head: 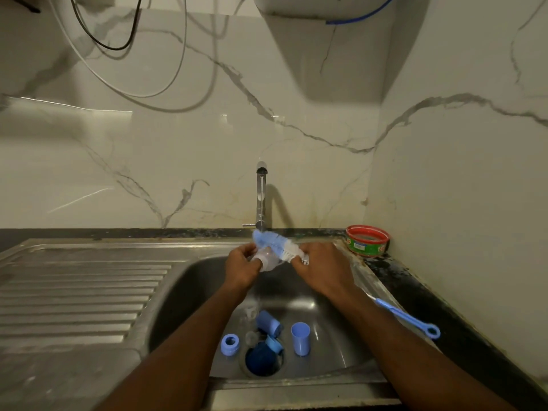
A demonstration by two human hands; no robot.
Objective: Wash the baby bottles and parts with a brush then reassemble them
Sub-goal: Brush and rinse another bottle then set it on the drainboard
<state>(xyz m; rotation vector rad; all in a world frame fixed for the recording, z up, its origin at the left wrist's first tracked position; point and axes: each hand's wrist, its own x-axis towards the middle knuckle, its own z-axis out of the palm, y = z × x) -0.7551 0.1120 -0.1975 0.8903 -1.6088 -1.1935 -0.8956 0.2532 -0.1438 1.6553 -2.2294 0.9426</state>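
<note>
Now left hand (pixel 241 266) grips clear bottle part (pixel 267 259), right hand (pixel 321 269) grips brush (pixel 278 244); sink (pixel 341 336) holds blue caps (pixel 300 338)

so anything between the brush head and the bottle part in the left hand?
Nothing visible. The left hand grips the clear bottle part, and the brush held by the right hand already lies right against it, above the sink.

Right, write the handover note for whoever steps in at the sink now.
Left hand grips a clear bottle part under the running tap.
Right hand holds the bottle brush against it.
In the sink: blue ring, upright blue cup, a blue cap on its side, clear pieces.
A thin blue brush lies on the right rim.
Left: scrub the rest, reassemble.
</note>
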